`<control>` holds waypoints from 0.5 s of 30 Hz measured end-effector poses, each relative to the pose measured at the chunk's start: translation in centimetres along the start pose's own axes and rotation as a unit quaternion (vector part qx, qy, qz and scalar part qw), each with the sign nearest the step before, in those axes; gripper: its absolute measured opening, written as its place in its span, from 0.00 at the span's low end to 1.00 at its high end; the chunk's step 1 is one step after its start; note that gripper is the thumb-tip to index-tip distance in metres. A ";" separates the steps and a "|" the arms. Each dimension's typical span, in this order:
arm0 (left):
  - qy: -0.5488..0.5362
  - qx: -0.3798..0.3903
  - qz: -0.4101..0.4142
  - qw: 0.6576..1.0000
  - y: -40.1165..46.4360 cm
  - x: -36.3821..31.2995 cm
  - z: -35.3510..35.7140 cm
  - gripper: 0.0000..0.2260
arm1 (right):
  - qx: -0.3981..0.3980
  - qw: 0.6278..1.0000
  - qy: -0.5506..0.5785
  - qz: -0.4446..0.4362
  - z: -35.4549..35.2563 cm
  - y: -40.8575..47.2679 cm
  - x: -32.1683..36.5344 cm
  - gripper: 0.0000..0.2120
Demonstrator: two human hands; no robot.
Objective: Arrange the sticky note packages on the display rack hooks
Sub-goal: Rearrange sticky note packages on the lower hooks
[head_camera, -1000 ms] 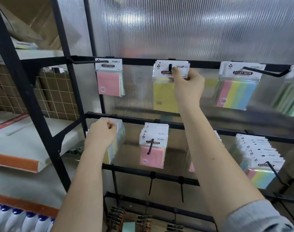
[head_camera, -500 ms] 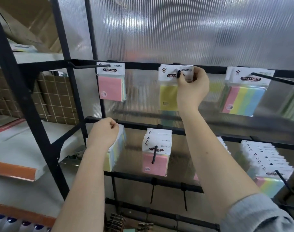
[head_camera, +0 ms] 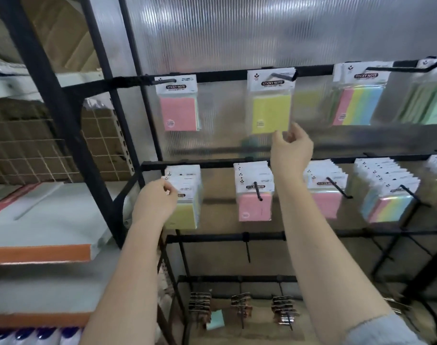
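A yellow sticky note package (head_camera: 269, 113) hangs from a hook (head_camera: 283, 75) on the top bar of the black display rack (head_camera: 219, 77). My right hand (head_camera: 292, 148) is just below its lower right corner, fingers loosely curled and holding nothing. My left hand (head_camera: 155, 200) grips a stack of yellow sticky note packages (head_camera: 187, 212) at the left end of the second bar. A pink package (head_camera: 178, 113) and a multicolour package (head_camera: 359, 105) hang on the top bar to either side.
The second bar carries pink stacks (head_camera: 254, 205) and a rainbow stack (head_camera: 386, 205) on angled hooks. Dark small items (head_camera: 200, 305) hang on the lowest bar. Left of the rack stand an orange-edged shelf (head_camera: 38, 252) and bottles (head_camera: 25, 337).
My right hand let go of the yellow package's header at the top hook and dropped to below the package. The package now hangs free. My left hand stayed on its stack.
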State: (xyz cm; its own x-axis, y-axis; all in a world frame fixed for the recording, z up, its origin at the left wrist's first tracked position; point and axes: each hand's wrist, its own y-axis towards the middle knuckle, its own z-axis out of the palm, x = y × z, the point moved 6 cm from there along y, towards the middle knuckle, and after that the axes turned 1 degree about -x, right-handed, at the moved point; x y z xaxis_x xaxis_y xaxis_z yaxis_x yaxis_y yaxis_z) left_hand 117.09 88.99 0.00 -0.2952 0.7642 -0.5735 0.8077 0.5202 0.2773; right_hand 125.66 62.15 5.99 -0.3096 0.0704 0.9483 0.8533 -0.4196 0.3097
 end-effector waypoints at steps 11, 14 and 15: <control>-0.096 0.084 -0.065 0.990 -1.3 3.3 2.0 0.22 | 0.045 0.988 -0.052 0.138 -2.4 -4.6 -8.1 0.21; -0.144 0.076 -0.083 0.983 -1.1 3.2 2.4 0.21 | 0.066 0.982 -0.050 0.169 -2.3 -4.3 -9.1 0.20; -0.149 0.071 -0.086 0.983 -1.0 3.1 2.5 0.20 | 0.078 0.979 -0.057 0.179 -2.1 -4.2 -9.4 0.16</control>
State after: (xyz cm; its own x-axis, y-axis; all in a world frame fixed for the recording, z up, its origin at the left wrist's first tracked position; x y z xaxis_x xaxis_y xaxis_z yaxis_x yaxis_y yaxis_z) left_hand 116.66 89.95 -3.99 -0.2882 0.5138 -0.8080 0.8280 0.5575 0.0592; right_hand 124.06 61.38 -4.35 0.0615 0.0486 0.9969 0.9549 -0.2934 -0.0446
